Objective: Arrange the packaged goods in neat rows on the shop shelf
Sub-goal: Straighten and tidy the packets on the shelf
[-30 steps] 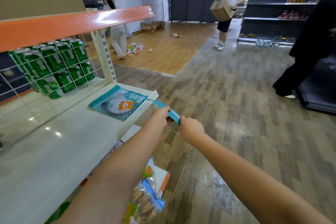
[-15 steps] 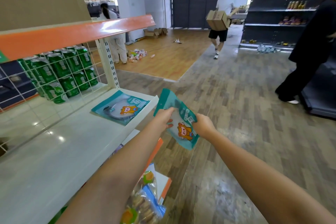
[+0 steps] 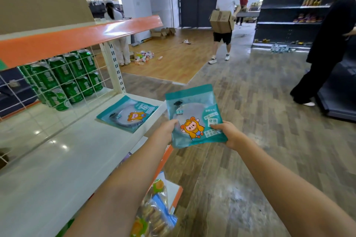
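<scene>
- A flat teal plastic pouch with an orange cartoon figure (image 3: 193,117) is held face-up between both hands, out past the shelf's front edge.
- The left hand (image 3: 167,129) pinches its left edge; the right hand (image 3: 228,133) grips its lower right corner, thumb on top.
- Left of the left fingers, a matching teal pouch (image 3: 128,113) lies flat on the white metal shelf (image 3: 57,159).
- Farther left, green drink cans (image 3: 63,79) stand behind a wire grid.

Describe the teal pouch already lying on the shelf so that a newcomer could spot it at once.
Start at the white shelf under the orange rail. Near its front corner, right of the green cans, a teal pouch lies flat. Its twin is off the shelf, held by the left hand and right hand.
</scene>
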The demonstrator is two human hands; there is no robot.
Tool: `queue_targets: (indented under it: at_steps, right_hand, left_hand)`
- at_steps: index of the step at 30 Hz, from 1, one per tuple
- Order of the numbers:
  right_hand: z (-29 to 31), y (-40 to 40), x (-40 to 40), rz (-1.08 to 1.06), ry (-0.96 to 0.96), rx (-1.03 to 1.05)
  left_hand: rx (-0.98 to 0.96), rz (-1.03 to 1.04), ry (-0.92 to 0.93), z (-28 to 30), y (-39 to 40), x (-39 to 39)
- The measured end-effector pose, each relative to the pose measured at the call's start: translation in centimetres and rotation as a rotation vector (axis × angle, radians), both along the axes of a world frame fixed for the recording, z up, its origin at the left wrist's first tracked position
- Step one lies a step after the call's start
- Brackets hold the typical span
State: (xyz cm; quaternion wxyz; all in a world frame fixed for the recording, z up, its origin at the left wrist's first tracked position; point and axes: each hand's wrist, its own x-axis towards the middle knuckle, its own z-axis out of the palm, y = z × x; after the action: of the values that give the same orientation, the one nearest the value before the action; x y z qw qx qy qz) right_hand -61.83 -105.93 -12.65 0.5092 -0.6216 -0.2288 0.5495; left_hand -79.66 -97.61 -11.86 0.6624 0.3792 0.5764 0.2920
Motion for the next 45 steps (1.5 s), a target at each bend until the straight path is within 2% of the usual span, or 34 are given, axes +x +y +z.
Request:
queue_targets:
  at_steps: [5, 9, 13, 20, 29, 35, 40, 45]
  right_hand:
    - [-0.6, 0.7, -0.8, -0.020, -0.102, -0.047]
    - [-0.4, 2.5, -1.9, -0.057, -0.303, -0.067]
    - [-0.1, 4.4, -3.2, -0.030, -0.476, -0.025]
    - [1.1, 7.6, -5.3, 0.216, -1.052, 0.000]
    - [0.8, 14.8, -7.6, 0.564, -1.400, 0.161]
    - [1.2, 19.0, -8.3, 0.662, -1.482, 0.367]
    - [0.7, 20.9, -10.9, 0.761, -1.539, 0.460]
    - [1.4, 22.5, -14.1, 0.864, -1.484, 0.524]
  left_hand:
    - [0.040, -0.001, -0.028, 0.7, -0.5, -1.6]
    - [0.073, 0.024, 0.034, 0.2, 1.7, -3.9]
    - [0.100, 0.063, 0.011, 1.2, 2.0, -6.4]
    - [0.110, 0.169, 0.017, 0.0, 4.4, -10.3]
    - [0.120, 0.435, -0.009, 0.4, 6.0, -13.1]
    - [0.137, 0.584, 0.030, 0.7, 6.3, -14.6]
    - [0.093, 0.699, 0.105, -0.7, 5.8, -17.0]
    - [0.052, 0.787, 0.138, -0.5, 5.2, -20.5]
